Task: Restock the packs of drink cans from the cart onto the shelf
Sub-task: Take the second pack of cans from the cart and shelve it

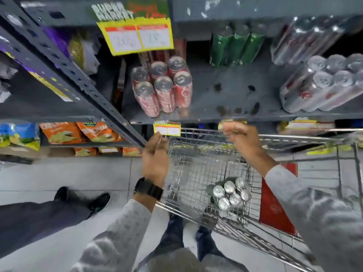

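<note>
Hovering empty, loose-fingered: left hand [156, 154], right hand [243, 140] between shelf [225, 116] edge and cart [196, 165].

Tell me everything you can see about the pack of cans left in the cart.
The pack of cans is a shrink-wrapped bundle of about six green cans with silver tops facing up. It stands slightly tilted on the wire floor of the cart, toward its near right corner. Nothing else lies beside it, and neither hand touches it.
</note>
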Tool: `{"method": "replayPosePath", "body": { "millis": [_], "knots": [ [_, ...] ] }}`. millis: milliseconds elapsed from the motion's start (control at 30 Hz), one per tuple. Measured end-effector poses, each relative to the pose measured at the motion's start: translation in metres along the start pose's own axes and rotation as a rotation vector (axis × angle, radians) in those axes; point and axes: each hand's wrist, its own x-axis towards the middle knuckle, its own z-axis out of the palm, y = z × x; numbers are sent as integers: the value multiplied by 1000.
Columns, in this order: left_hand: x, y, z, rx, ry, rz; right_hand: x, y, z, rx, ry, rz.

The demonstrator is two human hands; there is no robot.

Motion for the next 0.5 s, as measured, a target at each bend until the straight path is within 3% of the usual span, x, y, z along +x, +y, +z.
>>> {"method": "replayPosePath", "body": {
  "millis": [233, 433, 500],
  "knots": [
    [-13, -143, 54, 312, -298, -598, -22, 167, -29, -226, -116, 468],
    [-10, -241, 106, 591, -339, -709, -26, 263, -25, -121, -142, 646],
    [-8, -262, 121, 496, -302, -779, -20, 281, -23, -95, -138, 674]
  ]
}}
